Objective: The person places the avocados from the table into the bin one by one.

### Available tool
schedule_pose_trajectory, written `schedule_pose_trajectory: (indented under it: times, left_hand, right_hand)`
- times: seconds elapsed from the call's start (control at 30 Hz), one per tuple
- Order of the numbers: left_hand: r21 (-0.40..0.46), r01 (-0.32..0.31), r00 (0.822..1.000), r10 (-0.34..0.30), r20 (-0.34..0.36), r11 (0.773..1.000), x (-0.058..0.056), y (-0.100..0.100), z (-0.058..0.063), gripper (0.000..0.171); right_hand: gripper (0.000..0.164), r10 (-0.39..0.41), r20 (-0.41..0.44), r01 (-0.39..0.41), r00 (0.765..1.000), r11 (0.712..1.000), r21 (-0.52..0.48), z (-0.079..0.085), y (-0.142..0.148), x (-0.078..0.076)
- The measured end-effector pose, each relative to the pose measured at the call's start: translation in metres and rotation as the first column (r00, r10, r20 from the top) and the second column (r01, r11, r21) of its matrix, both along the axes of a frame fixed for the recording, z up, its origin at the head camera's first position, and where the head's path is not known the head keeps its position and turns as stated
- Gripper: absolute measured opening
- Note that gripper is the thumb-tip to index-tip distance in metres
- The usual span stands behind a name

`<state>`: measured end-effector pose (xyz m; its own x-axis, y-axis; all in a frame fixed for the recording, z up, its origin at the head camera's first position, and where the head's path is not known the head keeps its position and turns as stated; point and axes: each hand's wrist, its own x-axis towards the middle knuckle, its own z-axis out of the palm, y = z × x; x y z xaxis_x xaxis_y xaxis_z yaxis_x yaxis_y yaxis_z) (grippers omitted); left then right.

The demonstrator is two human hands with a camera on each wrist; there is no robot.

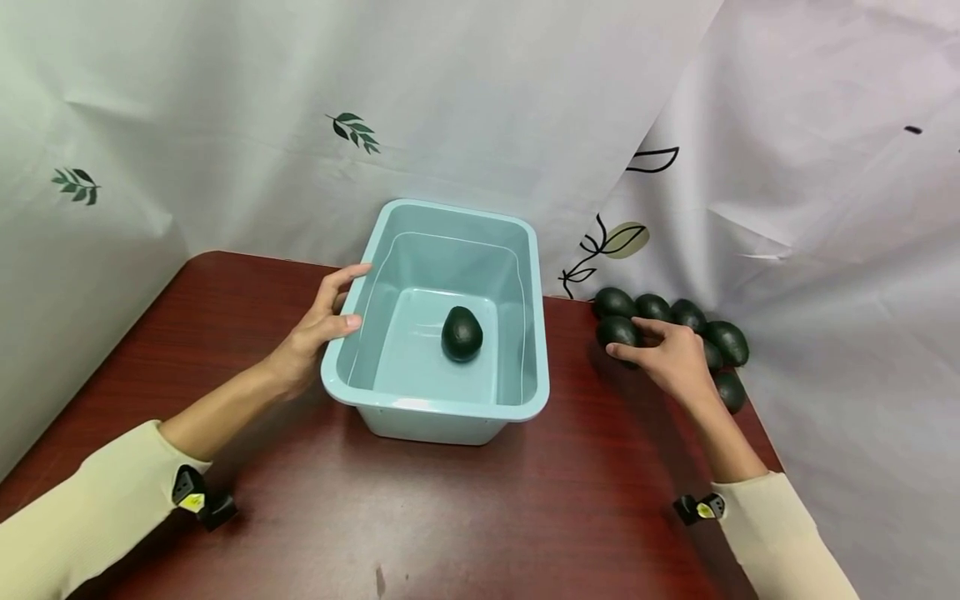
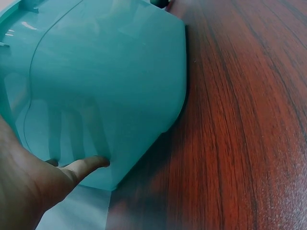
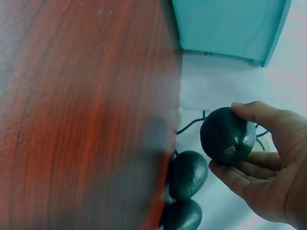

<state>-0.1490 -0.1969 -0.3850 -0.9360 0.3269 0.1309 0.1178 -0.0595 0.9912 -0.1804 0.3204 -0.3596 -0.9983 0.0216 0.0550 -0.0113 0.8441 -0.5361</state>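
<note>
A light blue plastic tub [image 1: 450, 410] stands on the table with one dark green avocado [image 1: 462, 335] lying on its floor. At the tub's left side, my left hand [image 1: 311, 333] holds the rim; the thumb and a fingertip lie on the rim while other fingers [image 2: 86, 166] touch the outer wall. My right hand [image 1: 671, 358] pinches an avocado [image 3: 225, 136] between thumb and fingers, right of the tub. Several more avocados [image 1: 725, 343] lie around that hand, partly covered by it.
The reddish-brown wooden table [image 1: 450, 517] ends at the back and right against a white patterned cloth [image 1: 465, 100]. Loose avocados [image 3: 187, 175] sit close to that edge. Small black devices [image 1: 206, 500] are worn at both sleeve cuffs.
</note>
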Motion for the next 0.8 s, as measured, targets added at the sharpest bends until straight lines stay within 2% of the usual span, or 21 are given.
schedule_pose_trajectory:
  times: [0.43,0.8]
  left_hand:
    - [-0.028,-0.033,0.999,0.033,0.005,0.999,0.001,0.000,0.001,0.070]
    - [-0.013,-0.013,1.000,0.013,-0.004,1.000,0.000,0.000,0.000,0.068]
  right_hand:
    - [0.080,0.032,-0.042,-0.033,0.999,0.999,-0.027,0.007,-0.016,-0.005]
    - [0.080,0.055,-0.053,-0.060,0.997,0.995,-0.081,0.012,-0.028,-0.005]
